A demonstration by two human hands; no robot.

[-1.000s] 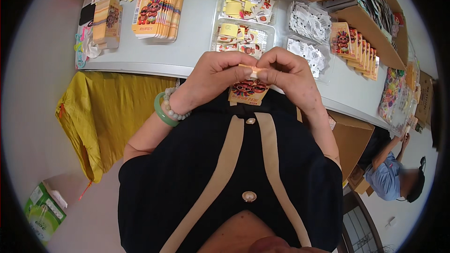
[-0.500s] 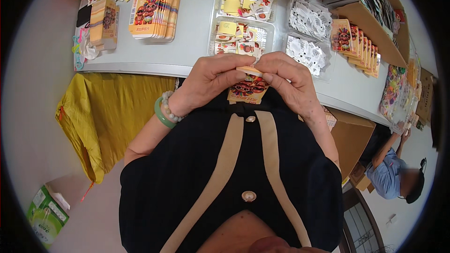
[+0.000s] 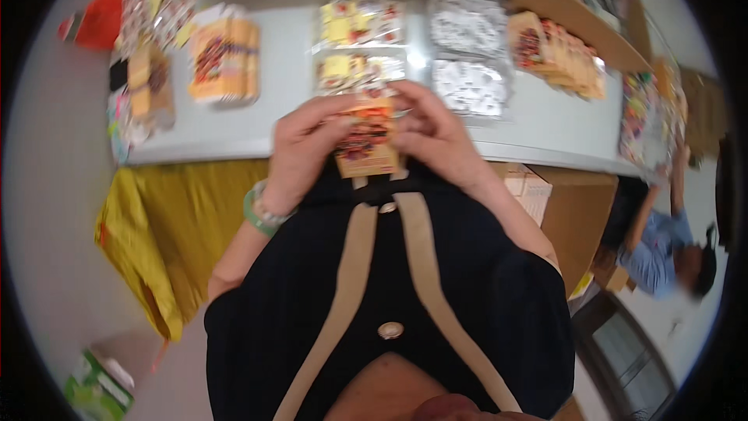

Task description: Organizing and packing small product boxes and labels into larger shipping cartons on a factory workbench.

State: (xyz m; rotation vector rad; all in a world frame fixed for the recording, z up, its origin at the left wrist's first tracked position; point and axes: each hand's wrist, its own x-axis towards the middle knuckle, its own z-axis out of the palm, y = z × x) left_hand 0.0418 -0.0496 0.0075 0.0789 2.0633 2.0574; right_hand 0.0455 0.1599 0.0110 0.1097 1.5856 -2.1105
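A small flat yellow-orange card box with a cartoon print is held up in front of my chest, near the table's front edge. My left hand, with a green bangle and a beaded bracelet on its wrist, grips the box's left side, thumb across the printed face. My right hand is closed at the box's right edge, its thumb beside the print and its index finger reaching over the top. Motion blur smears the box's top end and the fingertips.
Beyond my hands stand clear trays of small stickers and of white slips. Similar boxes are stacked at left and fanned at right. A cardboard carton sits below the table. Another person works at far right.
The whole view has shifted and blurred. My fingers have moved from the box's top end down toward its sides, and more of its printed face shows.
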